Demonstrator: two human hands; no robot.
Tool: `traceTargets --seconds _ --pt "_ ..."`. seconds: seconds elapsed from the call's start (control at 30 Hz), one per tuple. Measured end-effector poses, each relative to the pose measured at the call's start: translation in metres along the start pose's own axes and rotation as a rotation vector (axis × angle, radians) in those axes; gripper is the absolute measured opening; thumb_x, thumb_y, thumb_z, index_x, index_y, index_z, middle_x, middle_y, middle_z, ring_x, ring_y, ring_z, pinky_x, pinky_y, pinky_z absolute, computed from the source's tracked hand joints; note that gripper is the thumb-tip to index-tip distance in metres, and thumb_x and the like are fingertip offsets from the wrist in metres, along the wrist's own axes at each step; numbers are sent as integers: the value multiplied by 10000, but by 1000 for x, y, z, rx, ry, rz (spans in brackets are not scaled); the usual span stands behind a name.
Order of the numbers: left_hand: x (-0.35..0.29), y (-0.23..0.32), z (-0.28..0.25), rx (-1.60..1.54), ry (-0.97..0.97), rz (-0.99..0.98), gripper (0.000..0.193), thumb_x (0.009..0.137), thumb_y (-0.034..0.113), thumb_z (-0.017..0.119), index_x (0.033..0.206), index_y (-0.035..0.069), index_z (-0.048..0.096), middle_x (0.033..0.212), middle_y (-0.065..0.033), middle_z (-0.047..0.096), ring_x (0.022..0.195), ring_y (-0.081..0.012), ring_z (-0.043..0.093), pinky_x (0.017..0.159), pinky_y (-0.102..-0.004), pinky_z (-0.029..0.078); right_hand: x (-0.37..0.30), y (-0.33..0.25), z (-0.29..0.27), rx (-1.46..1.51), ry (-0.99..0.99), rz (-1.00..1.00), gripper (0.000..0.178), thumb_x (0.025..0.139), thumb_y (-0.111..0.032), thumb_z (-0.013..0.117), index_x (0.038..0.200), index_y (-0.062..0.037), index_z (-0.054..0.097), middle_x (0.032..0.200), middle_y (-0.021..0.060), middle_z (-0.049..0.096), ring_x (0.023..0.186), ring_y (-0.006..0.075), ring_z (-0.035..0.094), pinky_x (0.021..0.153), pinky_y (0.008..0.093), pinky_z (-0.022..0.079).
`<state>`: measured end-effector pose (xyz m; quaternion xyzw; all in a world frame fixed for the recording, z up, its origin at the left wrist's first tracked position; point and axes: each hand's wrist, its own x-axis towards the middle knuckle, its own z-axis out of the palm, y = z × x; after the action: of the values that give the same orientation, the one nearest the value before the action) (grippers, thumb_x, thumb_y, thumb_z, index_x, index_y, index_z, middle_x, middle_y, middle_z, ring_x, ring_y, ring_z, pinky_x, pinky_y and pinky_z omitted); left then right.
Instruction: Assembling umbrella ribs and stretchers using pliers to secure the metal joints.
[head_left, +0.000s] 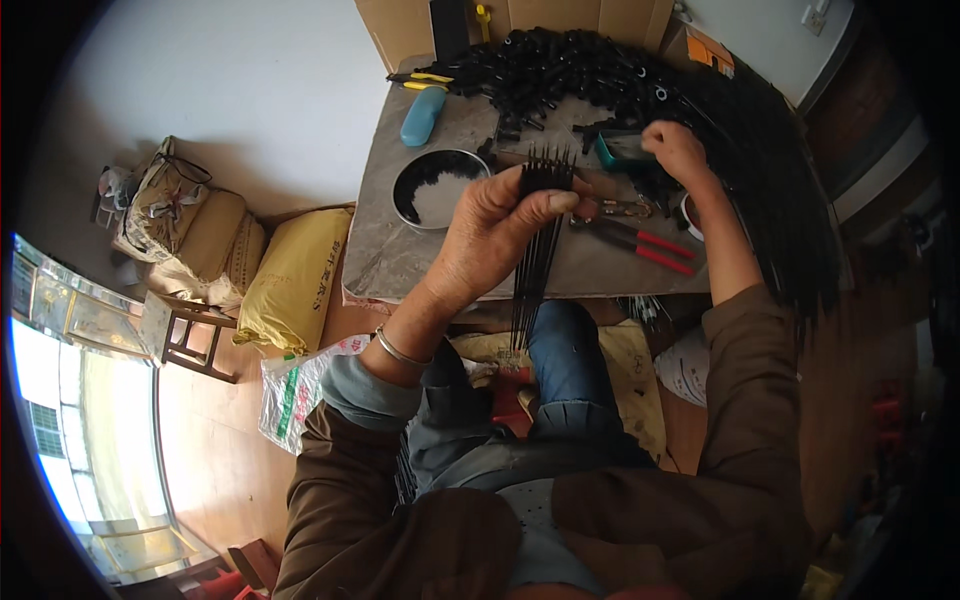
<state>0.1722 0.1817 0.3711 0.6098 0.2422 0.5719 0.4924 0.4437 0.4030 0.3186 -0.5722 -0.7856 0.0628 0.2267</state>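
Note:
My left hand (510, 225) is wrapped round a bundle of thin black rods (530, 290) above the table's near edge. Their narrow tips fan out above my thumb, and the long ends hang down toward my lap. At the right, my right hand (678, 152) is over a small green tray (618, 152), its fingers curled together. Whatever those fingertips may hold is hidden and slightly blurred. Pliers with red handles (655, 250) lie between my hands, partly behind the left one. Left of the bundle stands a round bowl (436, 190) with small black pieces in it.
Black tubular parts (570, 70) are heaped along the back of the grey table (375, 250). Long black rods (790, 210) hang over its right side. A light-blue case (423, 115) lies near yellow-handled tools (422, 80). Yellow sacks (297, 275) and a wooden stool (200, 340) stand left.

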Motion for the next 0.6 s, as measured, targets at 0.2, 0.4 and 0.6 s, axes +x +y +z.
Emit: traceTargets --seconds 0.2,0.4,0.6 --pt "-3 3 -5 94 5 -12 208 921 119 574 1082 4 637 943 -125 696 984 -198 647 900 -323 496 6 1 5 -210 50 -155 107 742 -195 681 804 -108 681 830 85 655 829 293 624 741 420 483" --pt "-3 -1 -3 43 22 -2 206 924 123 570 1084 11 638 954 -118 696 969 -185 650 893 -318 499 10 4 -11 -336 71 -216 108 761 -216 666 814 -126 692 816 65 664 816 284 619 745 424 484" --pt "-4 1 1 91 14 -22 218 931 149 567 1095 19 631 953 -117 697 966 -184 651 899 -308 488 -6 -26 -37 -40 233 -174 144 824 -213 640 902 -107 697 811 53 660 772 192 614 712 336 473"
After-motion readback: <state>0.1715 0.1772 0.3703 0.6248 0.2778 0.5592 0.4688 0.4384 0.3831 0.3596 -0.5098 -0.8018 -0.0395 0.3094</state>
